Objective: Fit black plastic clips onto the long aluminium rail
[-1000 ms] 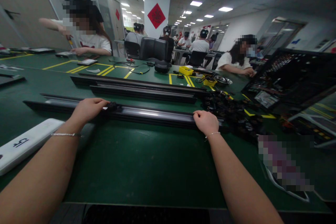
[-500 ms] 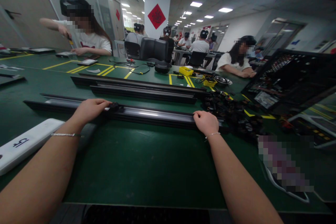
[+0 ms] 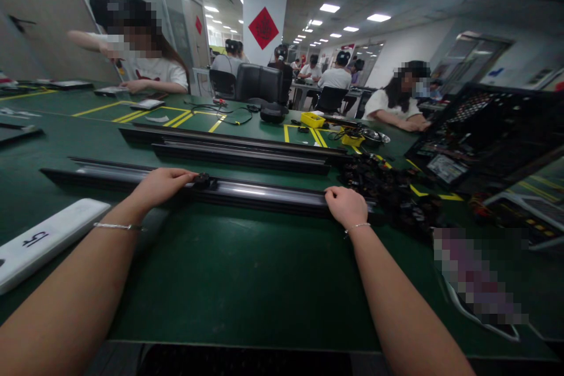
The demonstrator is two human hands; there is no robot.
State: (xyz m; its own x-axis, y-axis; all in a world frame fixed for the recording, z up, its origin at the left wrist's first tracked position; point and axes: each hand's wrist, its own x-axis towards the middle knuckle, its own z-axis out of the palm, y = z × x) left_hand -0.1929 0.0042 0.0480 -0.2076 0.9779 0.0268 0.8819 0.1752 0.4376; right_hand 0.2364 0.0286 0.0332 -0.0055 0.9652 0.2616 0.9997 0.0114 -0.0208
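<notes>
The left hand (image 3: 161,185) rests palm-down on the near long black rail (image 3: 264,195), fingers stretched along its top toward a small black slider piece (image 3: 202,180). The fingertips touch or nearly touch that piece; whether they pinch it cannot be told, since the hand covers its own underside. The right hand (image 3: 348,205) is curled over the same rail near its right end, fingers wrapped over the far edge and closed on the rail. The fingertips are hidden behind the rail.

The rail lies flat on the green table (image 3: 229,270), running crosswise between the two hands and extending past the left hand to the left. Its right end is lost under the right hand and in the pile of small black parts (image 3: 388,188) just beyond; the single parts in that pile cannot be made out.

Behind the grip lie two more black rails (image 3: 238,150), side by side, parallel to the held one and apart from it. To the left of the left forearm lies a white flat bar (image 3: 48,238) with a printed mark, cut off by the frame edge. To the right of the right hand stands a black open case (image 3: 489,129), partly cut off. Beyond the far rails sit a yellow bin (image 3: 312,119) and loose cables (image 3: 220,111). Other people sit at the far side of the table and at tables behind.
</notes>
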